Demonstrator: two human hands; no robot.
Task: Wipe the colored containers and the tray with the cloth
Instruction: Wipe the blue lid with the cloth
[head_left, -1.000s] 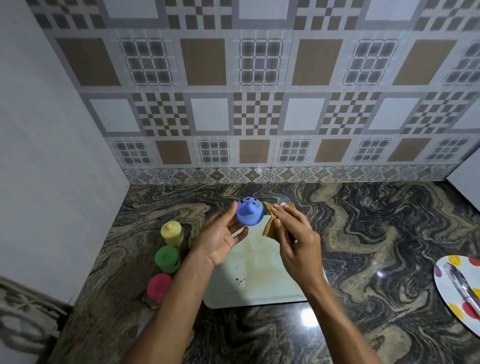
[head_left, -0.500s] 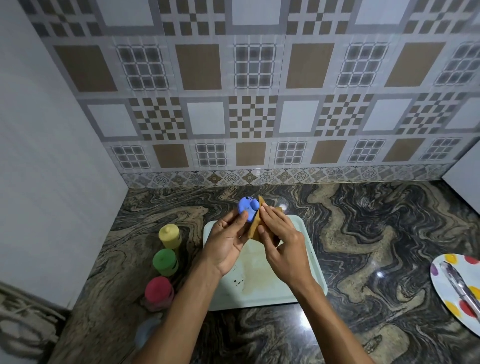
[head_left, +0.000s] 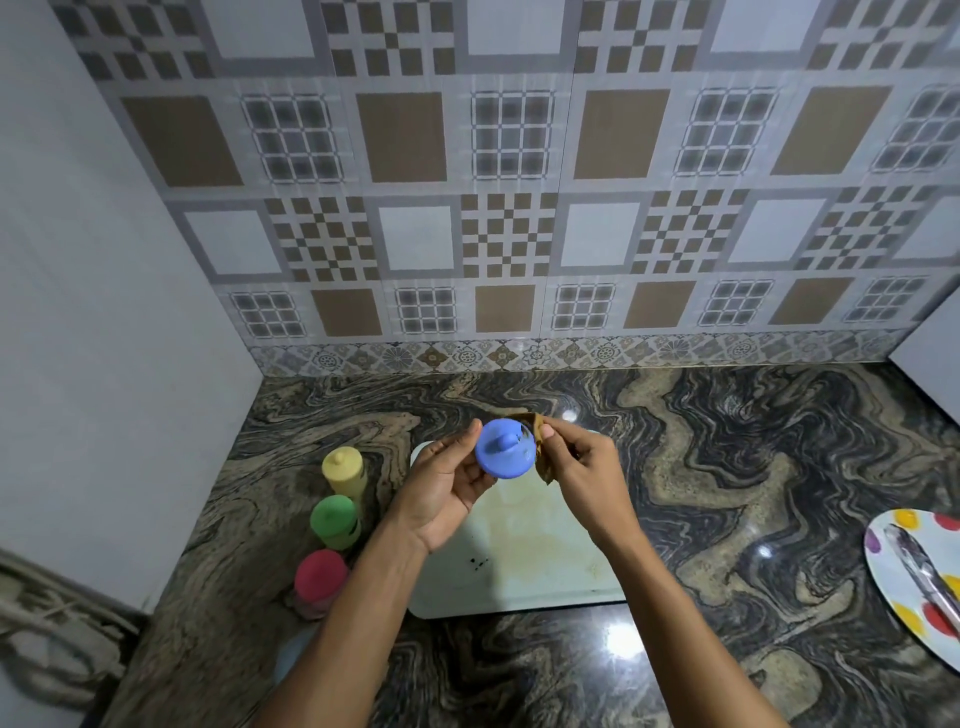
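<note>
My left hand (head_left: 447, 486) holds a blue container (head_left: 504, 449) up above the tray, its knobbed lid turned toward me. My right hand (head_left: 587, 478) grips a brown cloth (head_left: 543, 457) pressed against the container's right side; most of the cloth is hidden behind my fingers. Below both hands lies the pale tray (head_left: 519, 577), stained and with a few dark specks. To the tray's left stand a yellow container (head_left: 344, 470), a green container (head_left: 335, 521) and a red container (head_left: 319, 579) in a row on the counter.
The marble counter (head_left: 727, 467) ends at a tiled wall behind and a plain wall on the left. A spotted plate (head_left: 898, 582) with a metal utensil (head_left: 919, 566) sits at the right edge. A pale round object (head_left: 293, 657) peeks out beside my left forearm.
The blue container has turned so that its lid faces me, and the cloth has shifted from its front to its right side. My view has tilted slightly.
</note>
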